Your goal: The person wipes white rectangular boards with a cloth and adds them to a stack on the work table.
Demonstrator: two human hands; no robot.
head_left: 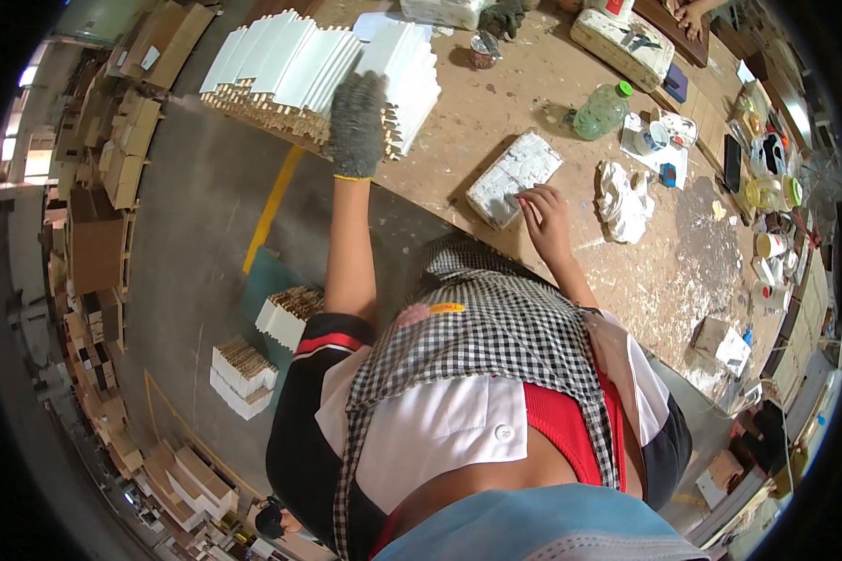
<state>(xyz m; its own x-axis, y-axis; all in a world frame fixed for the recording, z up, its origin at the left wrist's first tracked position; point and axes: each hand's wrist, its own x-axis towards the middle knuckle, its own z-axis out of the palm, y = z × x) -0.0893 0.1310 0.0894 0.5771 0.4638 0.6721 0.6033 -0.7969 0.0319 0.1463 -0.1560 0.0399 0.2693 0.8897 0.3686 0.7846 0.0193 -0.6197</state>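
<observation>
My left hand [355, 123], in a grey knit glove with a yellow cuff edge, rests at the near side of white slats [295, 58] stacked in rows. Its fingers stretch away from me over the stack, and no slat is seen lifted in it. My right hand [548, 221] is bare. Its fingers are slightly bent and apart, with the fingertips at the near right edge of a white, paint-spattered block [516, 176] on the worktable [440, 178]. Whether they press on the block I cannot tell. Further white slats [404, 79] lie right of the glove.
Right of the block are a crumpled white cloth [624, 201], a green bottle [602, 112] and a white cup [652, 138]. Another person's hand [690, 19] shows at the far right. White bundles [243, 376] stand on the floor at left, near a yellow line [273, 208].
</observation>
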